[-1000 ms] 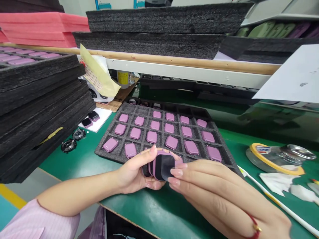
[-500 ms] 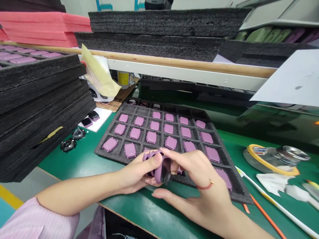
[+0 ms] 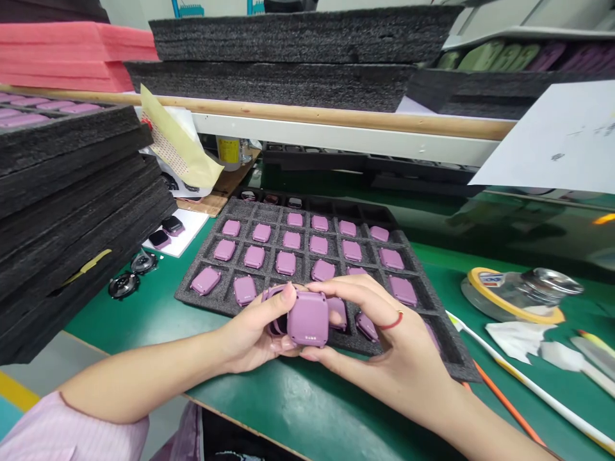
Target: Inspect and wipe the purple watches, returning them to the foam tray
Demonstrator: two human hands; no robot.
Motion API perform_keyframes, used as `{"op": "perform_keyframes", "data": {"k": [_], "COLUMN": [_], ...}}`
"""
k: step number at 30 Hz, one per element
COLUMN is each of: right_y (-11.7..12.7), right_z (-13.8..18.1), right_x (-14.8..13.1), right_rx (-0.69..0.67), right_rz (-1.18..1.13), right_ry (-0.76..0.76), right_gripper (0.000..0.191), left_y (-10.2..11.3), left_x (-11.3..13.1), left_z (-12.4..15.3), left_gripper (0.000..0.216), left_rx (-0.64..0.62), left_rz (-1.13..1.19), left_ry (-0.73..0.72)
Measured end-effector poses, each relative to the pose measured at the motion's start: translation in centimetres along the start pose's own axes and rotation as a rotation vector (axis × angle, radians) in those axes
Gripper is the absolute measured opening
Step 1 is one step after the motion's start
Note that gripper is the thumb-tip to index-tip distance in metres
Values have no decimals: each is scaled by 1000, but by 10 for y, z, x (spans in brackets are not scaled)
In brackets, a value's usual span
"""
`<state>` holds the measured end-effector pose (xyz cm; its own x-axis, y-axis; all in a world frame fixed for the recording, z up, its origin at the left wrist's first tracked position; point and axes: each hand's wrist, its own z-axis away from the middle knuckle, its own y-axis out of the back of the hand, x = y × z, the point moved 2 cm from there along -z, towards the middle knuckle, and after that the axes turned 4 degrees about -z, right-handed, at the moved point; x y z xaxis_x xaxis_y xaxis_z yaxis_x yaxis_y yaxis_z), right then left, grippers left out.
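A purple watch case (image 3: 308,320), its flat back with small pale lettering turned toward me, stands upright between my hands above the near edge of a black foam tray (image 3: 444,342). My left hand (image 3: 250,333) is closed round its left side, thumb pressed at the upper left edge. More purple casing shows behind it in the left fingers, partly hidden. On the right, my right hand (image 3: 384,333) has its thumb at the lower edge and its fingers round the upper right side. Similar purple watch cases (image 3: 285,262) lie singly in the tray's compartments.
Black foam trays (image 3: 77,211) are stacked at left, near loose round watch parts (image 3: 123,285). To the right are a glass jar (image 3: 514,294) with a metal top, crumpled tissue (image 3: 516,339) and a white cable (image 3: 519,384). A shelf (image 3: 346,136) with foam crosses behind.
The watch case has turned from edge-on, dark glossy side showing, to its purple back facing me. My right thumb and fingers have closed in on it. The view has shifted slightly.
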<state>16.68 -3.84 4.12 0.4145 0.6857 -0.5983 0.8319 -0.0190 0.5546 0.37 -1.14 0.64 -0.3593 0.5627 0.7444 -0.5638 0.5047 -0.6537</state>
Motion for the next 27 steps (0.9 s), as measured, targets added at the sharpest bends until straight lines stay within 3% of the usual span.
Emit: {"op": "perform_keyframes", "data": {"k": [6,11,14,17,21,27], "right_y": [0,-3,-4,0,1,13], "right_z": [2,-1,-3,-4,0,-3], "right_x": [0,5,10,8,3,14], "right_rx": [-39,68,138,109,-29,10], "right_rz": [-79,-305,-343,-292,-85,116], "right_ry": [-13,-174,-266,-183,29,71], "right_gripper": [64,26,20,21,59,48], "left_y": [0,5,6,5,1,3], "left_x": [-1,-6,-6,-5,-4,-6], "left_z": [-1,-2,-3,-2,-2,-3], "left_gripper": [61,62,58,58,62,52], "left_rx": [12,33,24,47,100,156], "left_rz": [-28,-76,-80,-79,-82,-47], "left_ry": [12,39,21,7,-1,-6]}}
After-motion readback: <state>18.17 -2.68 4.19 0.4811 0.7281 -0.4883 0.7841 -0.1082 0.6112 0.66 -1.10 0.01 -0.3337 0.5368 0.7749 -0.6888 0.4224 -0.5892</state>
